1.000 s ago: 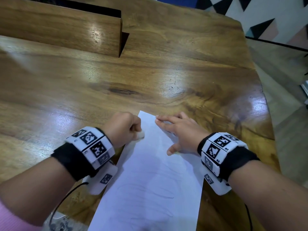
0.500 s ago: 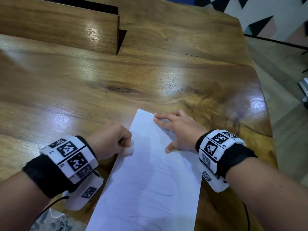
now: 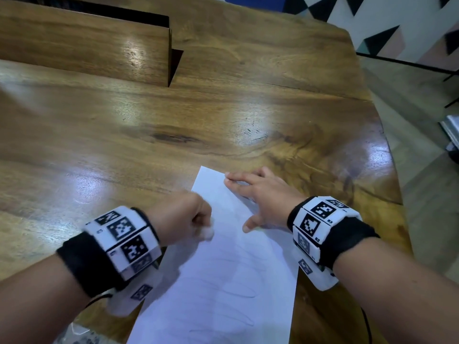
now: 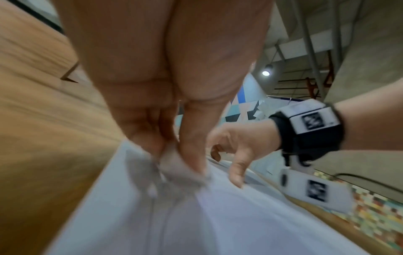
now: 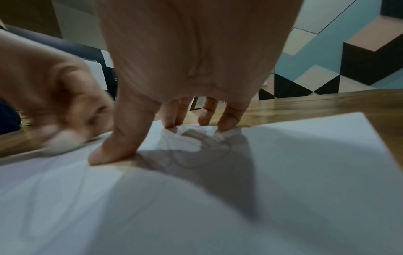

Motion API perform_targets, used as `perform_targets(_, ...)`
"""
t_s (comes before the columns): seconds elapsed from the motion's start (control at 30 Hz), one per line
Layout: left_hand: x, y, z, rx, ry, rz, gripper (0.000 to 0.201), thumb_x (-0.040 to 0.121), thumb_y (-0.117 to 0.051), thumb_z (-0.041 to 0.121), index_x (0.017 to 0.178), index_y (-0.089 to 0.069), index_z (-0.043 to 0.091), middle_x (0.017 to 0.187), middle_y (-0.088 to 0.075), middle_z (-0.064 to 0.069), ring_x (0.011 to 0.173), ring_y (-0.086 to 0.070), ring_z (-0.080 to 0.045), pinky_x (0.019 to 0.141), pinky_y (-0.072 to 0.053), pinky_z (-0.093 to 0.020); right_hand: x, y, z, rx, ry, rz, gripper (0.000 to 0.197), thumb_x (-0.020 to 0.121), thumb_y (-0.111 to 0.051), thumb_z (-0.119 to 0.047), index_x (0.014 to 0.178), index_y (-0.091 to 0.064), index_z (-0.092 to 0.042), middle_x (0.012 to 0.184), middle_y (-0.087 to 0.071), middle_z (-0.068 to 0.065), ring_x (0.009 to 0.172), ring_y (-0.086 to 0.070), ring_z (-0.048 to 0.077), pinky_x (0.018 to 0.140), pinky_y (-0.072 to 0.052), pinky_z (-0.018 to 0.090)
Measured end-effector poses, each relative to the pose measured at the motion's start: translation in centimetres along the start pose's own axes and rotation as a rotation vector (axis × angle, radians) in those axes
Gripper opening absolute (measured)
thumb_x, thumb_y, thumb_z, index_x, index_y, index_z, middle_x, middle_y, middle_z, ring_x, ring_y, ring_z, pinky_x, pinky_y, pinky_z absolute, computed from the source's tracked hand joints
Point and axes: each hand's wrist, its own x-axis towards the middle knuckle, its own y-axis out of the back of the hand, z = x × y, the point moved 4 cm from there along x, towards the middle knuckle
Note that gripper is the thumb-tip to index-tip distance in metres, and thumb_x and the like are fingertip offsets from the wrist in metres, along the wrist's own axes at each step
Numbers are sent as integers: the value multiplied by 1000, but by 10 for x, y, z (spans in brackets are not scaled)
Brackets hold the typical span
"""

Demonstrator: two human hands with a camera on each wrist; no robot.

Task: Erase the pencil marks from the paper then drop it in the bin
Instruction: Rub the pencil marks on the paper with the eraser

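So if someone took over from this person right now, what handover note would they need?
Left hand: fingers curled round a white eraser, on the left part of the paper.
Right hand: flat, fingers spread, pressing the paper's far end onto the wooden table.
Done: rubbing is under way; no area can be called clean from these views.
Left: faint looping pencil marks remain across the middle and near part of the sheet, and some under the right hand. Erase those, then bin the paper. No bin is in view.
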Motion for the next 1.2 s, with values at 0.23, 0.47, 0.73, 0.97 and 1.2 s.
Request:
perform_targets(0.23, -3, 0, 0, -67, -11, 124, 18, 65, -64, 29, 62, -63, 12, 58, -61, 4, 61, -56, -13, 52, -34, -17, -1, 1, -1, 4, 3, 1, 99, 71, -73, -47, 148, -13, -36, 152, -6, -28, 121, -20, 17, 93, -24, 25)
perform_targets(0.47, 15, 8, 8, -90, 34, 175, 13, 74, -70, 23, 73, -64, 12, 56, -50, 10, 55, -46, -9, 52, -30, -7, -1, 2, -2, -8, 6, -1, 99, 70, -74, -48, 148, -14, -35, 152, -8, -27, 122, -21, 20, 100, -29, 32)
perform_targets(0.73, -12, -16, 6, -103, -22, -29, 27, 70, -66, 19, 48, -51, 24, 54, -61, 17, 56, -53, 0, 54, -33, -8, -1, 1, -1, -14, -6, -8, 98, 73, -72, -47, 149, -12, -35, 152, -6, -27, 123, -19, 19, 94, -24, 26)
perform_targets(0.97, 30, 3, 4, -32, -38, 191, 11, 76, -67, 21, 79, -64, 11, 71, -55, 0, 70, -51, -18, 58, -32, -23, -1, 2, -4, 20, -60, -11, 97, 70, -75, -45, 147, -16, -39, 151, -9, -29, 122, -22, 20, 102, -31, 35)
perform_targets(1.2, -5, -15, 4, -58, -123, 2, 14, 69, -62, 23, 59, -52, 22, 47, -52, 10, 51, -49, -3, 51, -33, -13, 0, -1, -1, 9, -31, -27, 99, 70, -73, -46, 148, -12, -37, 152, -6, -29, 121, -21, 19, 105, -32, 38)
